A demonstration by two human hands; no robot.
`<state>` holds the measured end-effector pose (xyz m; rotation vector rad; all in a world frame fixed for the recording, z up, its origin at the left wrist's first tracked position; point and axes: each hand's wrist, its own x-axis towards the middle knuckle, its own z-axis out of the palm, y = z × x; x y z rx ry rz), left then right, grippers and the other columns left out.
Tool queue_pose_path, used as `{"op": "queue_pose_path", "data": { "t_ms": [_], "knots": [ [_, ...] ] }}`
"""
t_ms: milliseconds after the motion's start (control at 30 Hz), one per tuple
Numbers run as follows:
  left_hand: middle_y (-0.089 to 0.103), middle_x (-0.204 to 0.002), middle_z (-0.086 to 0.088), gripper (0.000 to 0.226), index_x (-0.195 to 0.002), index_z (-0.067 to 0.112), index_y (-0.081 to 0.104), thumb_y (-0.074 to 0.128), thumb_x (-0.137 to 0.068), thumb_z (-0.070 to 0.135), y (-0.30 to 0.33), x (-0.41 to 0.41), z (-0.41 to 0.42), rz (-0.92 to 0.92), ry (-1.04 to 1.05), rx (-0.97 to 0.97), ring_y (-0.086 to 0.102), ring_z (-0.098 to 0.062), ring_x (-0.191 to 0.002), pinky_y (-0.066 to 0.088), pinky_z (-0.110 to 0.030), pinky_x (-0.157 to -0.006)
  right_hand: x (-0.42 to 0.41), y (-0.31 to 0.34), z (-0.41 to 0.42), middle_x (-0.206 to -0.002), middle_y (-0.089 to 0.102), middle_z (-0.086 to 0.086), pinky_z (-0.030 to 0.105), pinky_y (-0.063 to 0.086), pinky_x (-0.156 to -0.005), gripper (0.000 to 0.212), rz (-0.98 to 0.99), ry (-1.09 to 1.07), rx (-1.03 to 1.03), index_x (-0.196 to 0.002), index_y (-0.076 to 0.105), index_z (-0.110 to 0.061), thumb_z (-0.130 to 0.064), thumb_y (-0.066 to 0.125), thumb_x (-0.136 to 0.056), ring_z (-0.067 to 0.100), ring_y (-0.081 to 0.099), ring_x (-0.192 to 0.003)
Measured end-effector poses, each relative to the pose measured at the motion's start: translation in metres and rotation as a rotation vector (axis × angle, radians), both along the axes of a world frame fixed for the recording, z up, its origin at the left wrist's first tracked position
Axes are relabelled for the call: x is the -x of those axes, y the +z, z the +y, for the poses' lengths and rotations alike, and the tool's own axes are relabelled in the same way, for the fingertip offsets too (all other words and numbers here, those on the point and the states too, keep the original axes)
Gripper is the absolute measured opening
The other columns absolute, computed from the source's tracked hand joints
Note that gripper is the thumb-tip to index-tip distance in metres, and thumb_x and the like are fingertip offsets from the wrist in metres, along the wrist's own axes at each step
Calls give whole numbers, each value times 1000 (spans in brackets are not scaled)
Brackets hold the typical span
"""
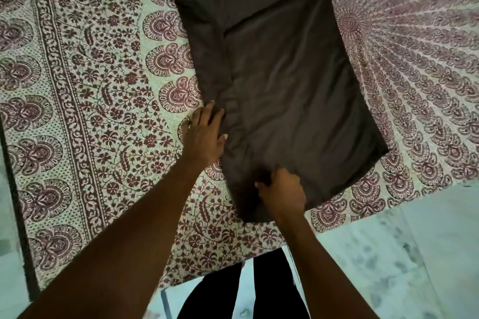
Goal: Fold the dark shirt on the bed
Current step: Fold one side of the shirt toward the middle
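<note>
Dark grey-brown cloth filled the middle of the view: the shirt (298,90) lay spread flat on the bed (90,72), running from the top edge of frame down to the near edge of the mattress, w/ its hem end closest to the person. Its L side was already turned in, forming a long narrow panel over the main body, w/ a soft crease running top to bottom. At top R a sleeve or collar part stretched off toward the corner; details there were too dark & blurred to tell. Bed was covered by a cream sheet (414,72) printed w/ maroon florals & paisley, w/ a radiating fan pattern on the R side. L hand (206,134) rested on the shirt's L edge, fingers straight & spread, pressing the folded panel flat, part on cloth & part over the sheet. R hand (281,193) was at the hem near the bottom, fingers curled in, pinching the fabric, which bunched slightly under its fingertips. Both forearms were bare & reached in from the bottom of frame. Pale marbled floor (401,261) showed at lower R & along the far L edge. Person's legs (243,292) in black stood at bottom centre, right against the bed's near edge.
</note>
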<state>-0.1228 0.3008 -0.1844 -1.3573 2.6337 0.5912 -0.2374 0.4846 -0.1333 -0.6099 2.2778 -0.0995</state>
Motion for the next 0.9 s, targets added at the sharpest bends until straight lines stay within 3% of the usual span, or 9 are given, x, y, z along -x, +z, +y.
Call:
{"op": "queue_pose_path", "data": {
  "t_ms": [67,133,233,333,433,567,733,800,900],
  "knots": [
    [13,-167,6,72,-154,28,30,60,-91,47,-7,-4,-4,-33,-78,-9,13,-28,-153,25,-64,-112,-2,1,-12,-118,51,9,45,52,-88,37,177,139,178,-114,54,-17,-36,70,-86,33,54,-109],
    [7,-168,10,77,-157,30,23,56,-92,53,-12,-8,-4,-79,-147,-3,6,-27,-154,23,-66,-112,-2,-9,-23,-125,47,10,48,50,-92,42,203,178,199,-121,52,-17,-39,67,-89,33,50,-115],
    [10,-167,13,68,-156,32,27,52,-95,51,-11,-9,-8,-54,-181,17,7,-27,-154,22,-68,-110,4,-22,-42,-131,48,11,50,50,-95,47,51,93,141,-127,46,-16,-38,67,-91,35,54,-116],
    [17,-166,11,60,-154,32,33,51,-97,44,-5,-1,-23,-9,-232,85,15,-28,-152,26,-62,-110,14,-23,-49,-119,60,15,49,54,-89,34,-78,14,126,-112,49,-13,-27,71,-90,38,61,-105],
    [17,-167,6,67,-155,31,29,54,-95,47,-4,13,-37,-49,-327,80,17,-28,-153,30,-57,-111,19,-21,-39,-114,61,15,48,55,-87,29,-135,-28,69,-98,51,-13,-27,74,-88,36,62,-102],
    [22,-161,3,84,-151,29,32,69,-80,53,0,27,-52,-99,-352,33,27,-30,-145,33,-58,-108,17,-17,-28,-122,58,13,48,53,-92,41,-125,22,-33,-112,55,-13,-31,78,-83,35,59,-111],
    [16,-165,1,75,-153,25,31,61,-89,49,1,41,-82,-38,-265,112,20,-29,-149,26,-57,-113,13,-12,-54,-128,45,10,46,46,-96,45,259,324,306,-121,55,-18,-27,73,-81,31,43,-118],
    [12,-167,3,72,-155,26,26,54,-94,51,-5,43,-97,-66,-276,112,16,-27,-152,26,-58,-113,11,-22,-73,-126,48,12,44,49,-89,45,275,494,455,-120,59,-15,-19,74,-78,32,47,-111],
    [13,-166,6,73,-155,28,25,52,-93,55,-9,43,-109,-77,-278,52,17,-25,-151,29,-58,-110,10,-41,-89,-126,51,12,44,52,-82,46,232,720,428,-118,62,-14,-20,75,-75,35,52,-106]
  ]
}}
